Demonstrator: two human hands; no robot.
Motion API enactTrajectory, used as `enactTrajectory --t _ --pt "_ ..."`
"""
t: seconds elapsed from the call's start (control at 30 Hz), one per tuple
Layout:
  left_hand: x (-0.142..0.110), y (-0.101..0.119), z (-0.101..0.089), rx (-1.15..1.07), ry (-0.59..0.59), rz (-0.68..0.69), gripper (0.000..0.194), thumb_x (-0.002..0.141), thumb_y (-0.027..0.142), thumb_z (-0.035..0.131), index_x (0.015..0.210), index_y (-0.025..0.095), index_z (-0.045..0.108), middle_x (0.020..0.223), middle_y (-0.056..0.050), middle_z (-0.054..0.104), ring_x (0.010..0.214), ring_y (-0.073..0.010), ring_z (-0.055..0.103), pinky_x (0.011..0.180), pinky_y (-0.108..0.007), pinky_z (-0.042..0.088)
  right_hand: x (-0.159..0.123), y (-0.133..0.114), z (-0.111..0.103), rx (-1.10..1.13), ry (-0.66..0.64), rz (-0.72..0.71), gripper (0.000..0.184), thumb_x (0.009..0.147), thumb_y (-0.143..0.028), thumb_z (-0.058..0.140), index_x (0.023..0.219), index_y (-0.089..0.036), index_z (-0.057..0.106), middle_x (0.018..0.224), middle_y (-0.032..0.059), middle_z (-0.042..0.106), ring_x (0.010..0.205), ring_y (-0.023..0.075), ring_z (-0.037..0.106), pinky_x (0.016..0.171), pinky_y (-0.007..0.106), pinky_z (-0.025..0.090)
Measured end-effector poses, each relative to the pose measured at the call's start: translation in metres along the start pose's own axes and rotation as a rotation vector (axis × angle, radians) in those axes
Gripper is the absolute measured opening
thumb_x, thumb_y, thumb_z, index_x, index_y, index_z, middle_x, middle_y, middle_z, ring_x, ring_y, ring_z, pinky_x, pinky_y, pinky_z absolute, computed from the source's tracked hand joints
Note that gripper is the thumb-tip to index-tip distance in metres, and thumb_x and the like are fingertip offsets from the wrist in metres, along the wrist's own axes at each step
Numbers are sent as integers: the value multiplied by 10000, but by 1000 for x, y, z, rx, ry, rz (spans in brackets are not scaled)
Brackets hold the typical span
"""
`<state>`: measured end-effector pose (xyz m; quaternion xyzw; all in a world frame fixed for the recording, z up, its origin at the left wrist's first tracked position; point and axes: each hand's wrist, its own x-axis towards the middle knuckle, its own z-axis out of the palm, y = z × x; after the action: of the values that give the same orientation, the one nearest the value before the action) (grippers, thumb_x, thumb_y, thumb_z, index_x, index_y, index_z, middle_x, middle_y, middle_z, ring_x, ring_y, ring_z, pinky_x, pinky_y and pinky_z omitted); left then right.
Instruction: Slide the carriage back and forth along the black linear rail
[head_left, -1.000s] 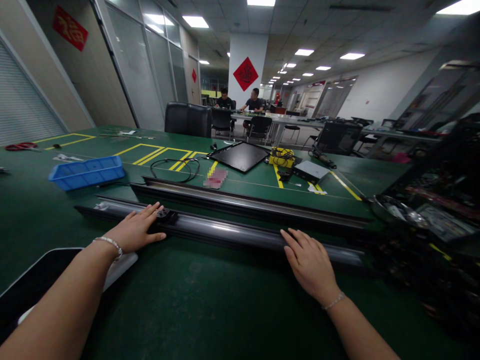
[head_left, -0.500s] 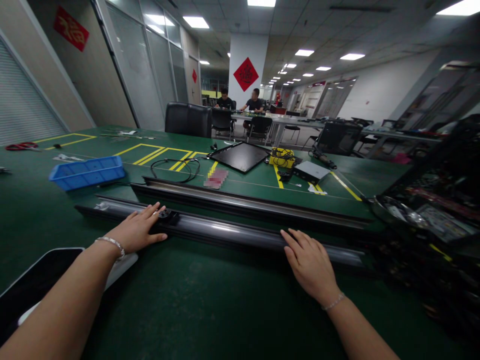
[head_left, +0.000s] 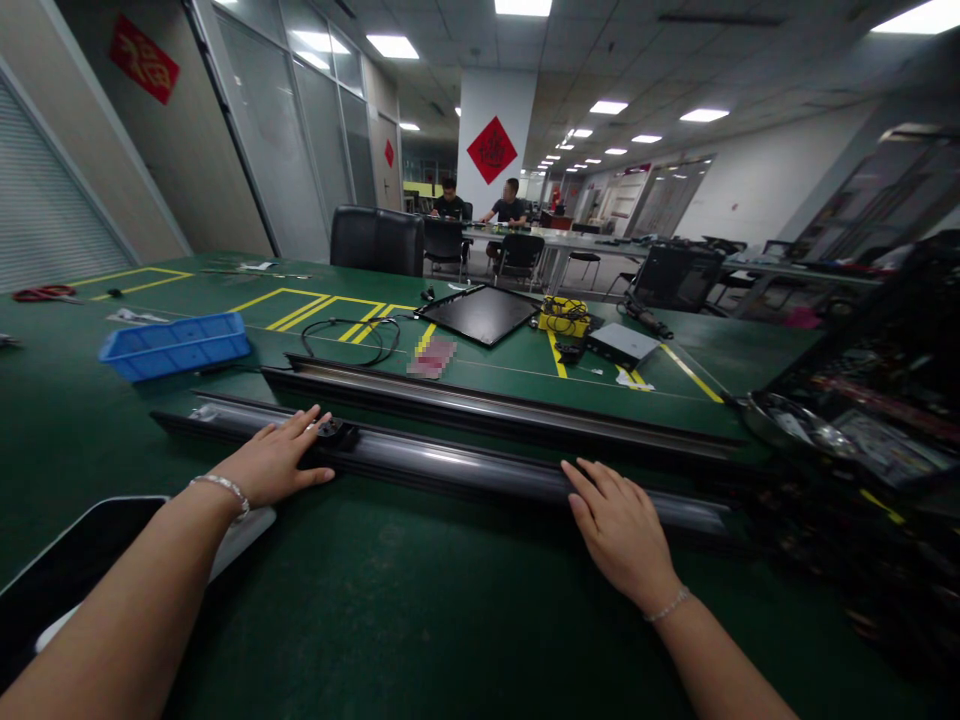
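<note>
A long dark channel rail (head_left: 450, 463) lies across the green table (head_left: 405, 600) in front of me. Over its left part rests my left hand (head_left: 281, 458), fingers stretched out, beside a small black block (head_left: 339, 432) set in the rail. Some of that block is hidden by the fingers. My right hand (head_left: 621, 525) lies with its fingers extended on the rail's right part, its palm toward the near edge. Just behind runs a second, similar channel rail (head_left: 487, 402), which neither hand touches.
A blue plastic bin (head_left: 176, 345) stands at left. Farther back are a black cable (head_left: 349, 340), a flat black panel (head_left: 487, 312), a yellow object wound with cable (head_left: 564, 316) and a grey box (head_left: 622, 343). Dark clutter with a metal bowl (head_left: 799, 420) fills the right side.
</note>
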<state>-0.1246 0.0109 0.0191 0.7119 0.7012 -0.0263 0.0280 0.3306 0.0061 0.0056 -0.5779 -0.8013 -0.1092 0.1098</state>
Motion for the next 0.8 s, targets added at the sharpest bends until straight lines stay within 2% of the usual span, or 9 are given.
enactTrajectory --t 0.27,0.47,0.8 --pt "-1 4 -4 4 -26 -9 845 737 535 501 1431 135 231 1499 -150 175 1343 -324 257 1074 -485 239 0 1 1 3 23 -6 443 913 -360 282 1298 -283 487 1292 40 543 1192 213 457 975 422 354" --pt "-2 5 -5 8 -29 -11 833 739 546 483 1436 172 221 1504 -134 179 1345 -312 261 1073 -485 233 -1 3 3 1 19 -6 444 909 -367 291 1304 -294 479 1308 34 530 1201 216 451 974 429 357" --pt "-3 7 -7 22 -43 -11 839 745 537 477 1436 142 213 1506 -144 148 1347 -319 253 1073 -483 231 0 -1 -2 9 -1 5 453 919 -367 262 1307 -276 479 1305 36 532 1203 210 448 979 420 350"
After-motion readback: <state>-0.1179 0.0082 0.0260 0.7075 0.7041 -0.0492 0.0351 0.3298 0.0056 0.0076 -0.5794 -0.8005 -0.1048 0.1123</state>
